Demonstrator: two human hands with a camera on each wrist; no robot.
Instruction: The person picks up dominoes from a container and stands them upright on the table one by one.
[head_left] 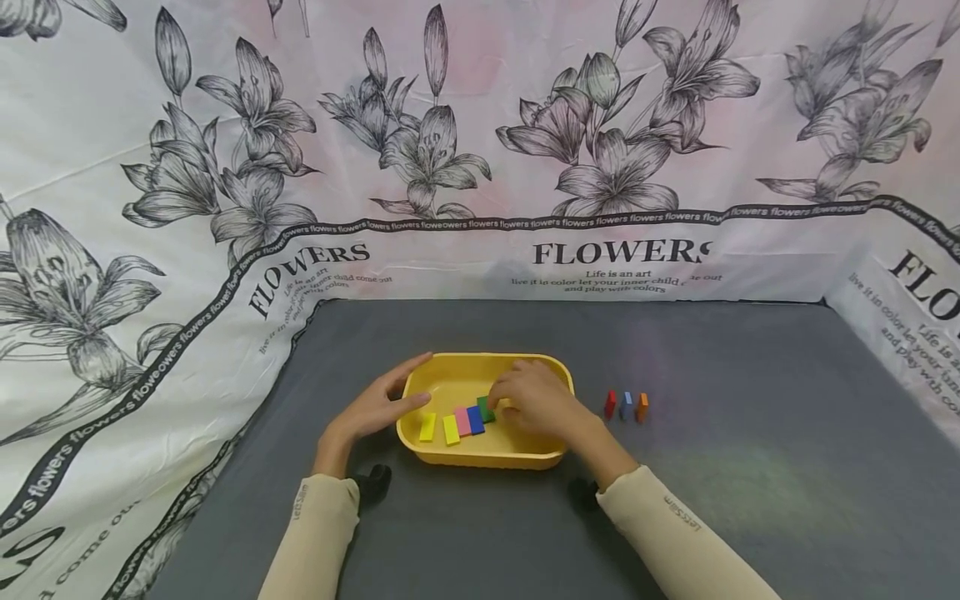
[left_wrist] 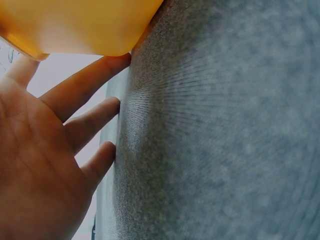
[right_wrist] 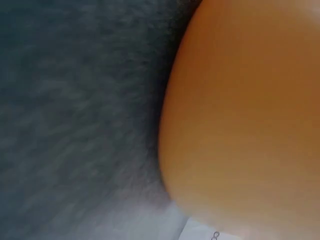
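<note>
A yellow plastic tub (head_left: 442, 457) stands on the grey table. My left hand (head_left: 384, 403) grips its left end, thumb over the rim and fingers along the outside; the left wrist view shows the other fingers spread below the tub. My right hand (head_left: 531, 398) reaches inside with bent fingers, its fingertips at a green block (head_left: 485, 408); whether they pinch it is hidden. Beside the green block, a blue block (head_left: 476, 420), a pink block (head_left: 462, 422) and a yellow block (head_left: 451, 430) lie in a slanting row. Another yellow block (head_left: 427, 427) lies further left.
Right of the tub, a red block (head_left: 611, 404), a light blue block (head_left: 627, 405) and an orange block (head_left: 642, 407) stand upright, spaced apart on the table (head_left: 735, 400). Flower-printed cloth (head_left: 450, 258) borders the table's back and sides. The tub's outer wall (right_wrist: 240, 125) fills much of the right wrist view.
</note>
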